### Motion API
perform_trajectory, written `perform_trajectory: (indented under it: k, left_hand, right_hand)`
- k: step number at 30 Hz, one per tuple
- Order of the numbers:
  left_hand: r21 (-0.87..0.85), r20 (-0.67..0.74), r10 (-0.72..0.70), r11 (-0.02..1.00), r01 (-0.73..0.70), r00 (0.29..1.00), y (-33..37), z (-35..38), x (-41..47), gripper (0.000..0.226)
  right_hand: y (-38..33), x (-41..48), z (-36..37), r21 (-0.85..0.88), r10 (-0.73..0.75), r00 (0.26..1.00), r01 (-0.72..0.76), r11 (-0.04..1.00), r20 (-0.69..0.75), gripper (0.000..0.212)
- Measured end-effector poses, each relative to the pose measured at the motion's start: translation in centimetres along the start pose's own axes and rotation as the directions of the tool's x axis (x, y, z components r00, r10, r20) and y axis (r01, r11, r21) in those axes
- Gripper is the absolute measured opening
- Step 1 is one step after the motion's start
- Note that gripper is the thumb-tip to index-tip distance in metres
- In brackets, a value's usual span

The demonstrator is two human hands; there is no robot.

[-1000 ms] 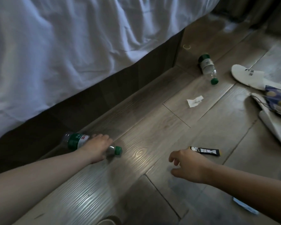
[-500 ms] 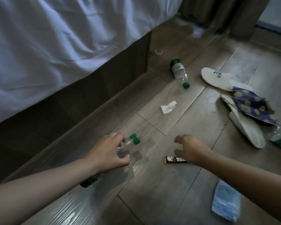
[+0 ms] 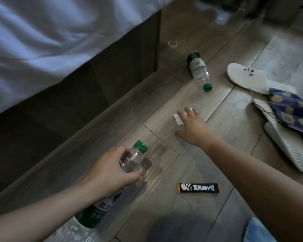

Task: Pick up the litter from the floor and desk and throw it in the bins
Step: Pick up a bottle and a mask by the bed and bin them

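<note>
— Wooden floor [image 3: 164,215] beside the bed [image 3: 42,41], litter all over. Left hand [image 3: 110,170] has its fingers curled round a bottle [image 3: 100,210], up near the neck
— Loose hold, that. It could slip from those fingers and roll off
— Right hand [image 3: 193,126] is spread open, paper scrap [image 3: 178,119] just under its fingertips
— Thin and flat, so the fingers may only push it along

Bare forearms, both uncovered as far up as visible. Bare left hand [image 3: 110,170] and bare right hand [image 3: 194,128], fingers short and rounded. Dim light and blur over both; nails and finer marks too soft to tell.
</note>
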State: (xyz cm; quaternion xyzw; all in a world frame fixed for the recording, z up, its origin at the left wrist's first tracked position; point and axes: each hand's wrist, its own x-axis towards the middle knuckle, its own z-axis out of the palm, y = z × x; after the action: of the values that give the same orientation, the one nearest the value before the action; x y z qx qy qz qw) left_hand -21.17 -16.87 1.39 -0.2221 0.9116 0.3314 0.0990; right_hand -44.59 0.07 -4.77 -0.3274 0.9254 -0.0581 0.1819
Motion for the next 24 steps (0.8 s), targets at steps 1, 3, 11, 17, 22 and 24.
perform_trajectory:
  k: [1,3,11,17,22,24]
  left_hand:
    - [-0.006,-0.002,-0.015,1.000,0.015,1.000,-0.2,0.1,-0.1,0.046]
    - [0.009,-0.001,-0.019,1.000,0.019,1.000,-0.3,0.4,0.0,0.049]
    - [-0.018,0.035,0.016,1.000,-0.015,0.999,1.5,1.1,0.1,0.042]
    - [-0.010,0.063,0.071,0.997,-0.071,0.995,2.8,1.0,-1.9,0.038]
    - [-0.023,0.117,0.111,0.994,-0.109,0.987,3.7,1.4,-4.3,0.036]
    - [0.006,0.156,0.138,0.990,-0.141,0.978,4.4,1.6,-4.8,0.038]
  right_hand:
    - [0.1,0.2,0.4,0.002,0.005,0.999,-0.005,1.000,0.034,0.076]
    - [0.2,-0.2,1.3,-0.006,0.012,0.997,-0.012,1.000,0.072,0.074]
    - [1.2,-9.1,4.1,0.021,-0.100,0.971,0.098,0.995,0.219,0.069]
    - [1.6,-17.2,5.9,-0.016,-0.122,0.959,0.130,0.991,0.255,0.067]
    - [1.6,-21.2,5.8,-0.070,-0.030,0.964,0.050,0.996,0.266,0.065]
    - [1.3,-22.4,5.3,-0.015,0.026,0.969,-0.023,1.000,0.246,0.065]
